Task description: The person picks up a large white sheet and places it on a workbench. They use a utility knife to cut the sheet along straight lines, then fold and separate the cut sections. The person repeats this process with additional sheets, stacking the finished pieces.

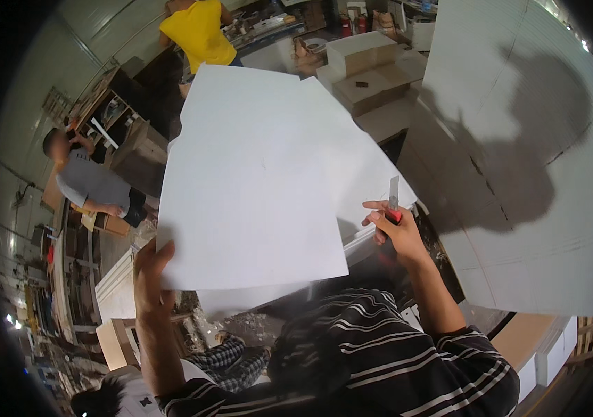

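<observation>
My left hand (pixel 150 270) grips the near left corner of a large white sheet of board (pixel 254 174), with the thumb on top and the other fingers partly hidden behind the edge. The sheet is raised and spreads out in front of me. Another white board (pixel 366 163) shows beneath it on the right. In my right hand (pixel 405 236) is a utility knife (pixel 394 197) with a red body, its wide blade out and pointing up. That hand is near the right edge of the boards, and some of its fingers stand away from the knife.
A big white panel (pixel 519 250) rises on the right, with shadows across it. Boxes (pixel 373 76) are stacked at the back. A person in yellow (pixel 199 38) stands beyond the sheet; one in grey (pixel 91 181) stands left. Checkered trousers (pixel 230 358) of someone show at lower left.
</observation>
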A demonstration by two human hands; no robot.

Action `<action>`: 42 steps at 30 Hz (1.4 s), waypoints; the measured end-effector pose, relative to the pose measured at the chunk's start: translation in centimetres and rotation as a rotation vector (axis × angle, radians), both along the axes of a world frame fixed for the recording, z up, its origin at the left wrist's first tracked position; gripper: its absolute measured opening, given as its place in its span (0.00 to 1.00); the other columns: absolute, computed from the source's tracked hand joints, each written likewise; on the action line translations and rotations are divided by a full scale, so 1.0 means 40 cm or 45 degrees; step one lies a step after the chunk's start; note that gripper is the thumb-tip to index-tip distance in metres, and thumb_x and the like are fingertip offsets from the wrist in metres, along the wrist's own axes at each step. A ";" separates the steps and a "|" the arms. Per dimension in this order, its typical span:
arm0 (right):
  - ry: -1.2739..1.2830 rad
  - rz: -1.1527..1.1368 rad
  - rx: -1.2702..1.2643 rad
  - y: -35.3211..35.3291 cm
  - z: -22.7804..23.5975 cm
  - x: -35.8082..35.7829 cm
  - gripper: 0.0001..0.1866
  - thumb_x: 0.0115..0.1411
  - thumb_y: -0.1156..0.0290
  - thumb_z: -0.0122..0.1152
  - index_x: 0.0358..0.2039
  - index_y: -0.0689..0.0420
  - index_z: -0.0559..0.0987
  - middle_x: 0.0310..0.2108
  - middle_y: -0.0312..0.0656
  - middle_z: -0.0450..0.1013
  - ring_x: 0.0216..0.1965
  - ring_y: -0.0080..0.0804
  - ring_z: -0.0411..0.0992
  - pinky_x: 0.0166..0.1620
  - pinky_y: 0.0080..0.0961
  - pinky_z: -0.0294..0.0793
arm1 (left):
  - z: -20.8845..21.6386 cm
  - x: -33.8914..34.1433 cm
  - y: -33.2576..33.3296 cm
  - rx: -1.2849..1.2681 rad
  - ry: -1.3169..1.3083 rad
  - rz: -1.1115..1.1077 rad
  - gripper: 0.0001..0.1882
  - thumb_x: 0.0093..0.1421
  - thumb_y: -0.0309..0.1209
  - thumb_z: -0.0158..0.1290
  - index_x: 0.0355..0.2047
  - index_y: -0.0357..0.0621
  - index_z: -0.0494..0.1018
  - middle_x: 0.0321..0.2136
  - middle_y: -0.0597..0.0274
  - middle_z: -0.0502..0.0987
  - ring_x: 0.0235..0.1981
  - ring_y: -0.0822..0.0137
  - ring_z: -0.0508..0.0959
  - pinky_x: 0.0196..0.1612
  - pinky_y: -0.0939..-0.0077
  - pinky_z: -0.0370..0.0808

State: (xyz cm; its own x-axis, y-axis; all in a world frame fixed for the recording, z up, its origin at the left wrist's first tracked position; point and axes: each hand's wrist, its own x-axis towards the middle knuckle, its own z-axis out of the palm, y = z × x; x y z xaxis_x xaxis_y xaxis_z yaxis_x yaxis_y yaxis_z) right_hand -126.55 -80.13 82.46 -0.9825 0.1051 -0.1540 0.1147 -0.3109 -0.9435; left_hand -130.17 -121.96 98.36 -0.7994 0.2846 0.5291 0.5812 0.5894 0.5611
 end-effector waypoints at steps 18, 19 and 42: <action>0.094 0.378 -0.021 0.292 0.073 -0.079 0.18 0.70 0.67 0.61 0.54 0.65 0.79 0.34 0.38 0.81 0.22 0.13 0.64 0.26 0.15 0.64 | 0.076 0.069 0.624 0.023 -0.887 -0.080 0.38 0.66 0.36 0.59 0.69 0.34 0.52 0.50 0.41 0.76 0.51 0.57 0.78 0.51 0.62 0.78; 0.129 0.376 -0.086 0.288 0.084 -0.086 0.18 0.70 0.64 0.62 0.52 0.66 0.79 0.35 0.38 0.82 0.22 0.13 0.64 0.26 0.15 0.64 | 0.061 0.071 0.659 0.031 -0.888 -0.174 0.40 0.67 0.38 0.58 0.70 0.35 0.50 0.57 0.34 0.72 0.57 0.50 0.77 0.55 0.59 0.79; -0.035 0.121 0.624 0.474 -0.220 -0.375 0.19 0.58 0.58 0.74 0.30 0.66 0.83 0.25 0.39 0.79 0.30 0.24 0.76 0.32 0.27 0.75 | -0.538 0.061 0.919 -0.771 -0.270 0.018 0.49 0.48 0.19 0.57 0.73 0.51 0.57 0.75 0.40 0.44 0.75 0.32 0.40 0.67 0.19 0.31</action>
